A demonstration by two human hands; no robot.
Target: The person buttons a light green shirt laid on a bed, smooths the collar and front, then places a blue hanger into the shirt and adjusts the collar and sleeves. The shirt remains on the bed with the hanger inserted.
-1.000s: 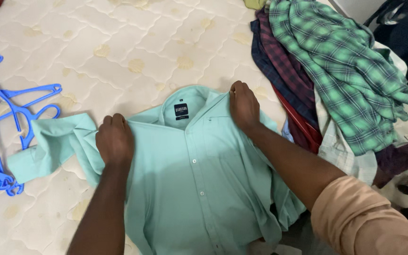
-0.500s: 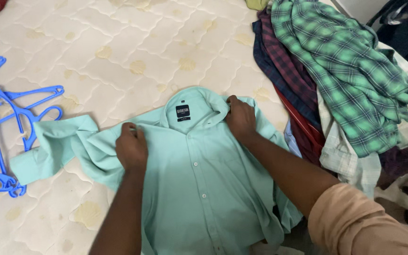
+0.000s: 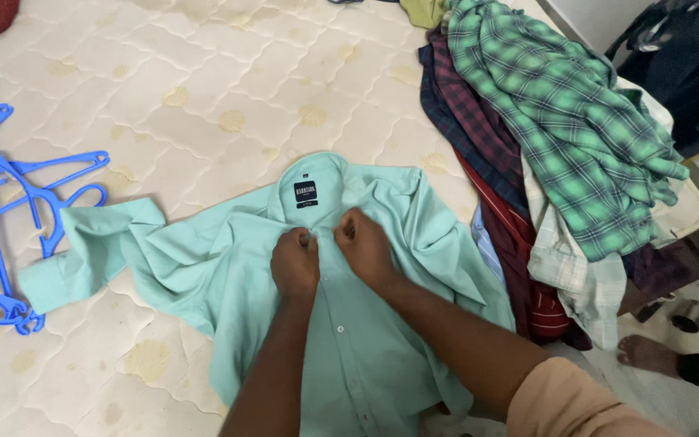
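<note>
A mint-green button-up shirt [image 3: 204, 259] lies front side up on a quilted cream mattress [image 3: 204, 89], its collar pointing away from me and one sleeve spread out to the left. My left hand [image 3: 294, 263] and my right hand [image 3: 364, 247] meet just below the collar. Both pinch the shirt's front placket near the top button, knuckles almost touching. The fingertips are tucked into the fabric and hidden.
A heap of shirts [image 3: 560, 121], with a green plaid one on top, lies at the right edge of the mattress. Several blue plastic hangers [image 3: 6, 214] lie at the left. A bare foot [image 3: 647, 353] and a small metal cup [image 3: 689, 316] are on the floor, lower right.
Both hands have left the shirt's shoulders and moved inward to the middle, meeting at the placket under the collar. The shoulders now lie flatter on the mattress.
</note>
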